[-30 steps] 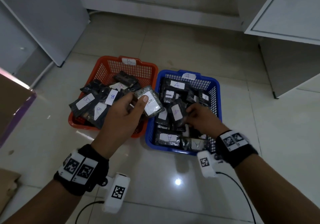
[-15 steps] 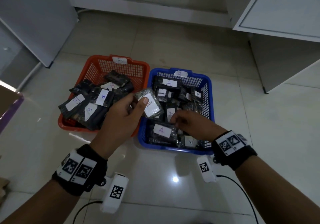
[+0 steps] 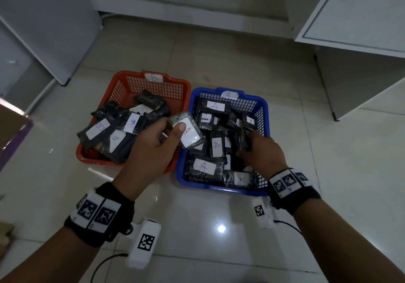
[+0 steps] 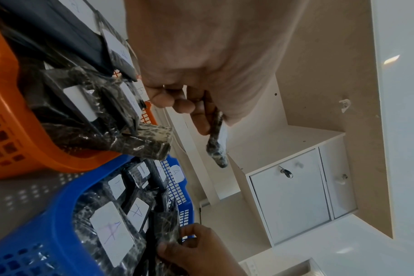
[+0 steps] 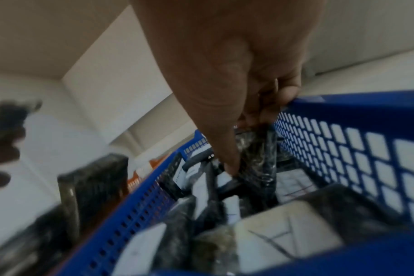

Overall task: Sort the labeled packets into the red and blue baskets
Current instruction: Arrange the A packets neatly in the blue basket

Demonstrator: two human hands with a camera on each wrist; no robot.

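A red plastic mesh basket [image 3: 122, 85] tagged B and a blue plastic mesh basket [image 3: 262, 116] tagged A were seen side by side on the pale tiled floor [image 3: 219, 63], the red one at 9 o'clock of the blue, both heaped with dark film-wrapped packets bearing white labels. The left hand [image 3: 153, 151] was held above the gap between the two baskets, its thumb and curled fingers [image 3: 180, 127] pinching a clear-wrapped grey packet with a white label [image 3: 188, 131] by its near left corner. The packet's long axis ran from about 11 o'clock to 5 o'clock, and most of its body was carried over the blue basket's left rim. The letter on its label was partly hidden by the thumb and could not be read for certain. The right hand [image 3: 260, 151] was sunk in the blue basket's right half, its fingers closed on a dark wrapped packet [image 3: 244, 138] stood nearly on edge among the A-labelled ones; this was confirmed in the right wrist view.

The coming move was judged to turn on the label: the held packet lay nearer the blue basket, so only a short release at 3 o'clock would be called for if it read A, whereas a swing back to 9 o'clock would be needed for B.
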